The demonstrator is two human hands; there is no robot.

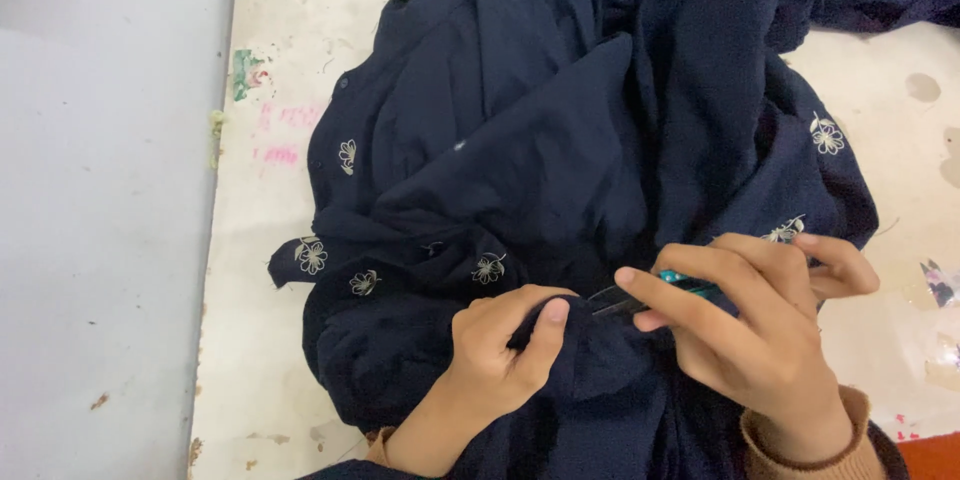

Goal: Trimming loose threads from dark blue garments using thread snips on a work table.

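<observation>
Two hands: both at work on the near edge of the heap.
Garment [560, 160]: navy cloth with small pale embroidered flowers, bunched on the worn white table [275, 190].
Left hand [500, 355]: closed, pinching a fold of the cloth between thumb and fingers.
Right hand [760, 320]: curled round a small teal-handled thread snip [650, 290], blades touching the pinched fold.
Progress: cannot tell how much is trimmed; more navy cloth lies far right.
Floor [100, 210]: grey, left.

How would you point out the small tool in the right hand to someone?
Start at the big navy cloth heaped on the pale table. At its near edge, the right hand grips a thread snipper. Its teal handle and dark metal tip stand out against the navy fabric.
</observation>
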